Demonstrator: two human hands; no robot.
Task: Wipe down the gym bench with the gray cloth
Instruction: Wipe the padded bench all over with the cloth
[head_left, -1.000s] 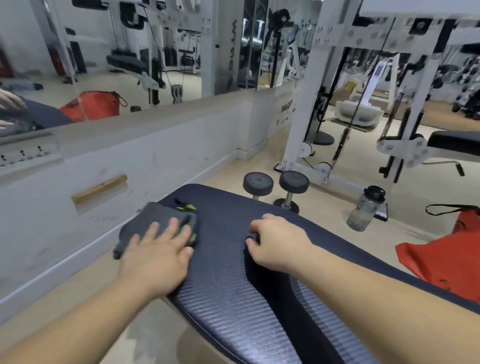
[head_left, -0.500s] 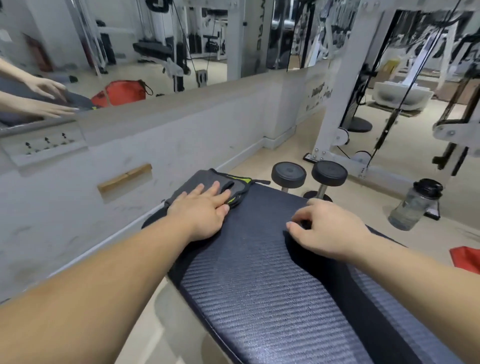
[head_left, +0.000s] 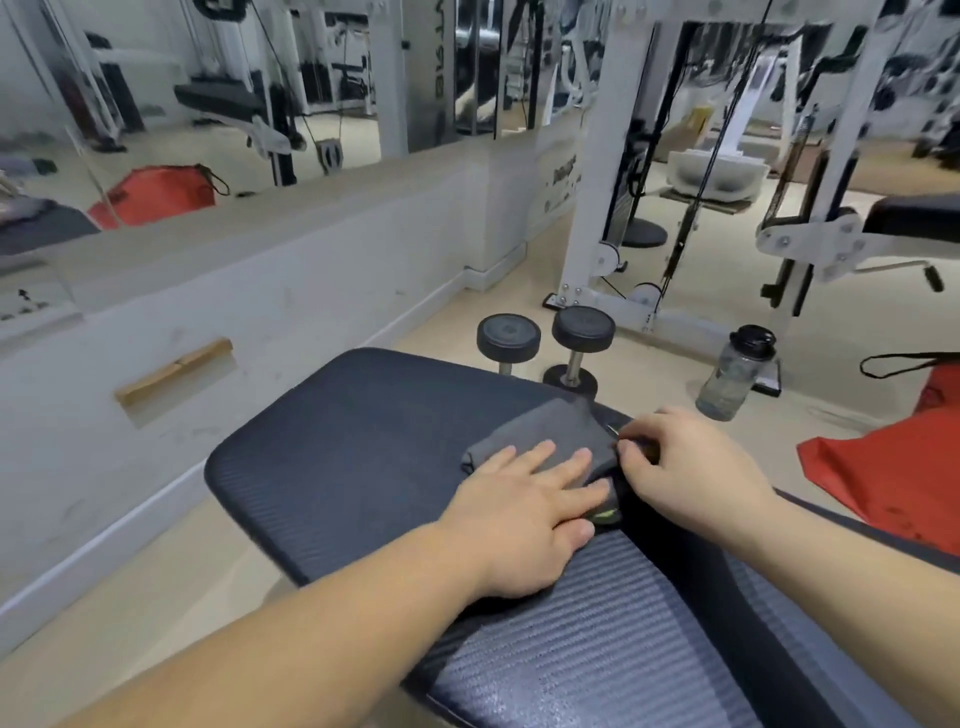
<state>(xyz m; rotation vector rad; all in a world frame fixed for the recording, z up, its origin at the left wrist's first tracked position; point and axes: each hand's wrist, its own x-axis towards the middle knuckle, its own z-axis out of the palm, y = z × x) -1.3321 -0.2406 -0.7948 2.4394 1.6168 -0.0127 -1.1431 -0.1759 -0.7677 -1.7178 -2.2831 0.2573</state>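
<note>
Here, a flat palm drives the gray cloth (head_left: 545, 434) across the gym bench (head_left: 363, 457).

The left hand (head_left: 524, 525) lies palm-down with its fingers (head_left: 566, 462) spread over the near part of the folded cloth, which sits on the pad's right side, close to the dark gap between the two cushions. The right hand (head_left: 691, 467) rests just beside it, fingertips curled down at the cloth's right edge; whether they pinch the fabric or only steady the pad cannot be told. To wipe well, the person likely needs even downward pressure through the whole palm, overlapping strokes running along the pad's ribbing, and the cloth kept folded so it does not bunch. The wide far-left area of the pad probably deserves passes too.
</note>
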